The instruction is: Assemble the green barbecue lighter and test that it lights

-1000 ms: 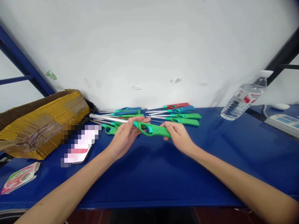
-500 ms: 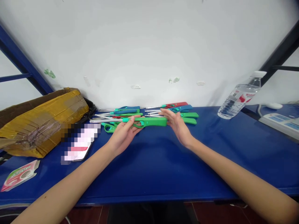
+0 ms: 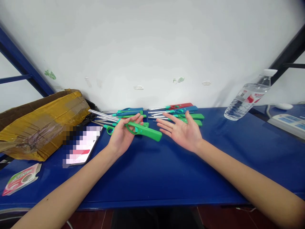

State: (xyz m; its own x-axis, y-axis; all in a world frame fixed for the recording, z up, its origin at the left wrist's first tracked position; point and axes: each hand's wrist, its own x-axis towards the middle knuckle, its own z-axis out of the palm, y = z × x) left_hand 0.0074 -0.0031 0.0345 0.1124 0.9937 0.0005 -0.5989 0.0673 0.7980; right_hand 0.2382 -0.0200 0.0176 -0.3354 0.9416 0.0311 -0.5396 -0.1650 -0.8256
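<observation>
A green long-nosed gas lighter (image 3: 149,132) rests in my left hand (image 3: 122,136), its metal tube pointing left and its handle slanting down to the right. The fingers of that hand are curled about it near the trigger ring. My right hand (image 3: 187,132) is open, palm up with fingers spread, and holds nothing. Behind my left hand lies a pile of blue and green lighters (image 3: 130,113), partly hidden by it. Beyond my right hand more lighters lie in a row, among them a red one (image 3: 182,105), a blue one (image 3: 190,109) and green ones (image 3: 196,116).
On the left are a taped cardboard box (image 3: 45,127), a phone (image 3: 83,144) with a blurred screen, and a cut piece of packaging (image 3: 22,179). A water bottle (image 3: 249,95) and a power strip (image 3: 288,122) stand right on the blue table (image 3: 166,178), against a white wall.
The lighter in my left hand has tilted, its handle end dropping and its tube rising. My right hand has turned palm up, spread its fingers and come away from the handle.
</observation>
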